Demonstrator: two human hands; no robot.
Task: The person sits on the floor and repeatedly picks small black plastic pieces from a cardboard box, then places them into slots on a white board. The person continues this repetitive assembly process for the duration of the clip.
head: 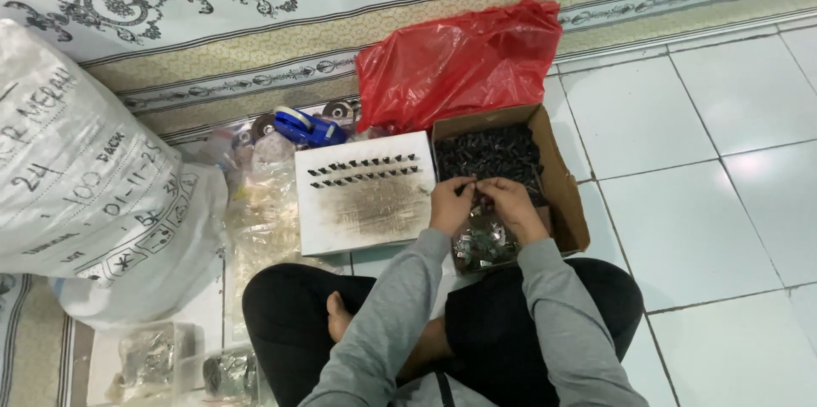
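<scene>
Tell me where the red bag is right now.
In the head view the red bag lies at top centre, on the floor just behind the cardboard box and right of the blue tape dispenser.

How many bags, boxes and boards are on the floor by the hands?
White sack: 1
Red plastic bag: 1
Cardboard box of small black parts: 1
White board with rows of black parts: 1
Blue tape dispenser: 1
Total: 5
</scene>
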